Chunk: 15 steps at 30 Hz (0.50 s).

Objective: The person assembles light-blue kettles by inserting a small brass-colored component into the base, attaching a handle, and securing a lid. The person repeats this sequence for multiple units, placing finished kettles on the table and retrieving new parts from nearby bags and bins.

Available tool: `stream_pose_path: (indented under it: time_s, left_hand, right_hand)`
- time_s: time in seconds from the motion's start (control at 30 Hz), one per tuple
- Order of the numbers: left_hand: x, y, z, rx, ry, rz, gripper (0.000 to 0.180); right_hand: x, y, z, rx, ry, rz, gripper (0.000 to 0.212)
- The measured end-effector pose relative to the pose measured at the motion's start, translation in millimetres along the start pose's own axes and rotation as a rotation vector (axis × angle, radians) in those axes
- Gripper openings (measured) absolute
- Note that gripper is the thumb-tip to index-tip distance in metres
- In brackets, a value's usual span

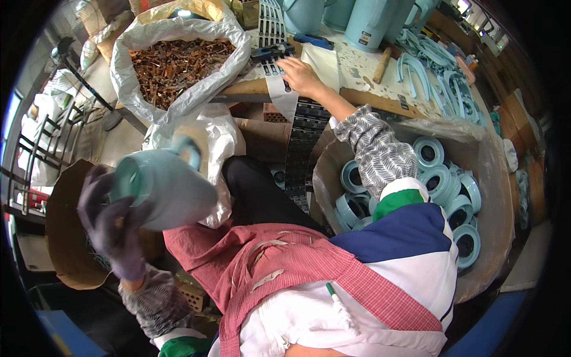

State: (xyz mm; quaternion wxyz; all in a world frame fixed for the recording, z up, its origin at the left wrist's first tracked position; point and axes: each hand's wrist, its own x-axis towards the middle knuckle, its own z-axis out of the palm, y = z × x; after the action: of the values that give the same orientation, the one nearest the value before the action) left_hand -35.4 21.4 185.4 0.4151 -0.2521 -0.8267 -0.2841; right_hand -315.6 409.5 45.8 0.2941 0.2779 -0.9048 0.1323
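My left hand [113,217], in a dark purplish glove, grips one end of a pale blue plastic jug [178,187]. The jug lies tilted on its side above my lap, its loop handle up; both are smeared by motion. My bare right hand [299,77] is at the table's front edge, its fingers closed together on a long strip of labels [305,143]. That strip, printed black and white, hangs down over the edge. Just beyond my right fingers is a dark blue clamp-like piece [272,52] lying across the strip.
A white sack [178,71] of brown scraps stands at the left. Several jugs [366,27], a wooden stick [382,65] and loose pale blue handles [416,74] lie on the table [351,71]. At my right, a plastic-lined box [493,196] holds pale blue rings [437,181].
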Motion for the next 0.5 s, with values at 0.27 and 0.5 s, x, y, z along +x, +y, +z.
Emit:
stream_pose_path:
  time_s: [0.27, 0.5]
  left_hand:
    - [0.2, -51.9, -18.7, 0.145, 0.019, -0.618, 0.017]
    - [-101.5, -139.1, 32.0, -0.395, -0.227, -1.060, 0.047]
  right_hand:
    - [7.1, -1.3, 29.1, 0.044, 0.034, 0.077, 0.012]
    - [-11.5, -34.3, -4.2, -0.127, 0.219, -0.140, 0.009]
